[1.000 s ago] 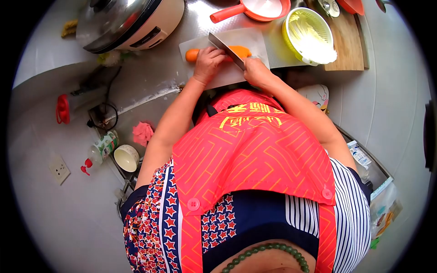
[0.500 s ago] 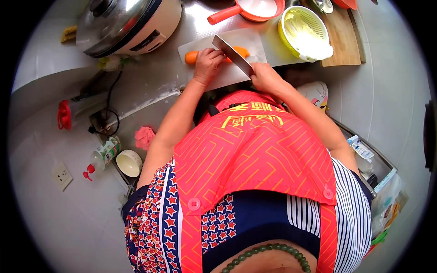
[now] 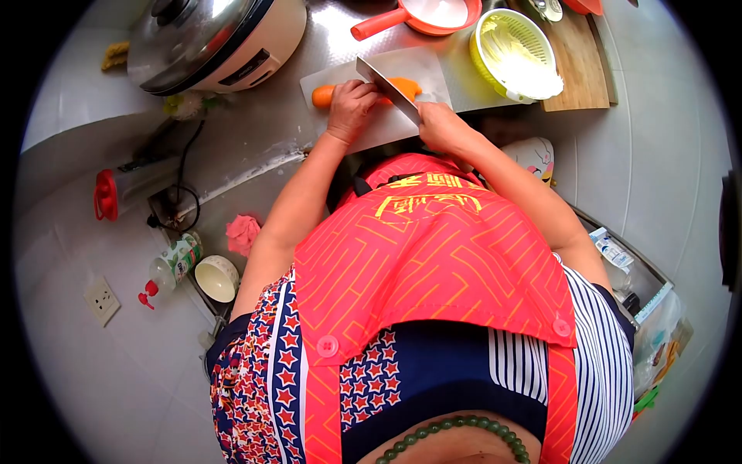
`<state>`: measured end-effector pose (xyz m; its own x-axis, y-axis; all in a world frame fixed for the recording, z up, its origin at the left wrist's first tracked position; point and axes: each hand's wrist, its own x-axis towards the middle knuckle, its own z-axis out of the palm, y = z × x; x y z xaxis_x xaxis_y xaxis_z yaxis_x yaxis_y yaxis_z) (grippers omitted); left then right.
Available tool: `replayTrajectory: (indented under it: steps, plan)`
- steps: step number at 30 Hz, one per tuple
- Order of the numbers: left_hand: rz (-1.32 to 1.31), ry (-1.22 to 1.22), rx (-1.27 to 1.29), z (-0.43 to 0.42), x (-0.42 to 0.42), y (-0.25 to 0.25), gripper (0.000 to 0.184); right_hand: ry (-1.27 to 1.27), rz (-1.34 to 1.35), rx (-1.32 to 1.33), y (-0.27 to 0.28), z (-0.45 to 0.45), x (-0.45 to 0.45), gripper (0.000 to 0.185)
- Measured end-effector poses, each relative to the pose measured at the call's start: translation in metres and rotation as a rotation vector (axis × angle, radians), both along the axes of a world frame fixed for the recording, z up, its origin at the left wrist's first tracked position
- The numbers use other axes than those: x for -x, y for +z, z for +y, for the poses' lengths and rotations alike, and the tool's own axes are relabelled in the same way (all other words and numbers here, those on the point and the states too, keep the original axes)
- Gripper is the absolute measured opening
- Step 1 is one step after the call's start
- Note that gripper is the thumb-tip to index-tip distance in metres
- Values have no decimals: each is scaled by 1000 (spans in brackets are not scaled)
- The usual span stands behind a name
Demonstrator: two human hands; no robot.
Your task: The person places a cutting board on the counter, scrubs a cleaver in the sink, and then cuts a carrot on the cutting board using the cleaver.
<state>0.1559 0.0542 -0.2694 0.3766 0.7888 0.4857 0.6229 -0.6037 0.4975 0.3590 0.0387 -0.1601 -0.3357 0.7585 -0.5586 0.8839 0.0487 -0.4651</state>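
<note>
Apron (image 3: 433, 263) bulges beside the near edge of the cutting board (image 3: 379, 134). Right hand (image 3: 439, 128): fingers clamped round the knife (image 3: 389, 90); left hand (image 3: 352, 112): fingers curled tight on the carrot (image 3: 322, 97), lying across the board. Beyond, bare surface (image 3: 328, 46) lies between cooker (image 3: 251, 62) and red-handled pan (image 3: 439, 13).

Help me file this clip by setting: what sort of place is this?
Probably a kitchen: a lidded cooker stands on the counter, and the right hand holds a knife at what looks like a carrot on a cutting board.
</note>
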Motion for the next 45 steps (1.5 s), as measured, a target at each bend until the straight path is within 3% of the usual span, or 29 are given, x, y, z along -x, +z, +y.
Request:
replayTrajectory:
  steps: [16, 30, 45]
  plan:
    - [9, -24, 9, 1, 2, -4, 14, -26, 11, -102, -49, -7, 2, 24]
    - [-19, -12, -29, 2, 1, -6, 13, -100, 67, -19, 17, -11, 2, 19]
    - [8, -11, 12, 1, 2, -4, 17, -31, 5, -30, -1, -5, 8, 18]
